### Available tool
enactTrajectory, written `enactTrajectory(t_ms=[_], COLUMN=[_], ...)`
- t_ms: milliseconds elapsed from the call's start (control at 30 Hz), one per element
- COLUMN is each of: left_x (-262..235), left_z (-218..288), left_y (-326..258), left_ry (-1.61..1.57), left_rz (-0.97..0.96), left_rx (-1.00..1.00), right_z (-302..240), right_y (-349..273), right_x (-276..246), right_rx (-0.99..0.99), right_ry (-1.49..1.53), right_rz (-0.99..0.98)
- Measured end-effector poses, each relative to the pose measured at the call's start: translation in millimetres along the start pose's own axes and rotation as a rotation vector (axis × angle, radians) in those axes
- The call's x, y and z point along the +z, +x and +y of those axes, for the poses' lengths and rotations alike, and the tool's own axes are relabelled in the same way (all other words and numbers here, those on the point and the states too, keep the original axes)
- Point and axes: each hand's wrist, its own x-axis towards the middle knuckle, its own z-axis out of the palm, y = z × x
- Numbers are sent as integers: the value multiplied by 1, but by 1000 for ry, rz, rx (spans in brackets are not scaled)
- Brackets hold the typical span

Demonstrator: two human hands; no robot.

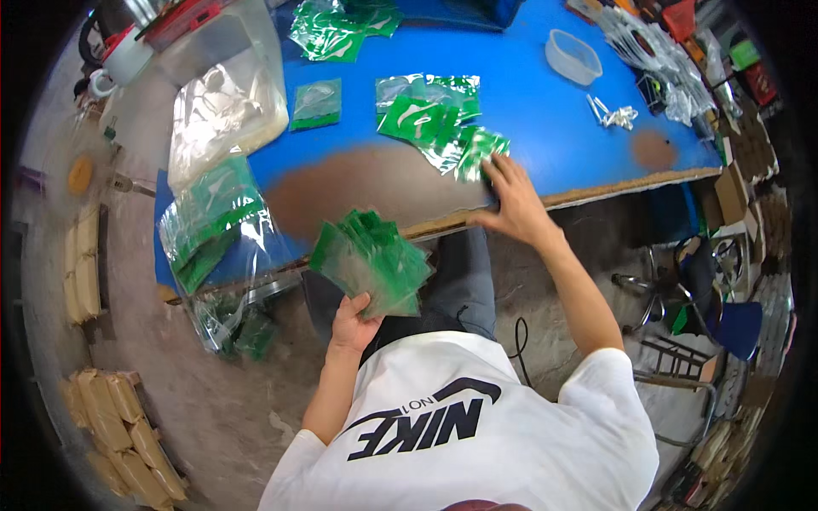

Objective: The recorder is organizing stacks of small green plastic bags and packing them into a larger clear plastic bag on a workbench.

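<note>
My left hand grips a fanned stack of small clear-and-green plastic packets in front of my body, thumb on top, just off the table's near edge. Over the blue table, my right hand has its fingers stretched out. Its fingertips touch the nearest packet of a loose overlapping group. More packets of that group lie just beyond. A single packet lies flat to the left of them. At the left table edge, a large clear bag full of the same packets hangs partly over the side.
A clear tub of shiny plastic stands at the back left. Another packet pile lies far back. To the right are an empty clear container, small white pieces and bundled clear bags. Brown packages lie on the floor at left.
</note>
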Motion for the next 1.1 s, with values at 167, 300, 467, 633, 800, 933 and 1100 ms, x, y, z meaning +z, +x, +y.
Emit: enactTrajectory(t_ms=[167,300,467,633,800,933,1100], left_x=[2,4,10,22,23,7,-21], left_z=[3,9,8,20,15,23,34], left_y=[-9,-7,7,-6,-17,-27,-35], left_ry=[-18,-8,119,305,327,131,10], left_rz=[-142,-247,-157,-199,-111,-6,-8], left_rx=[-36,-59,-10,-40,33,72,156], right_z=[-32,-83,-126,-105,-102,-84,-128], right_y=[-47,-37,-34,5,54,40,10], right_x=[2,8,5,9,25,63,43], right_rx=[1,709,709,557,539,196,-137], right_ry=[253,1264,1442,1207,965,-85,205], right_rz=[92,188,-317,-189,-432,186,-62])
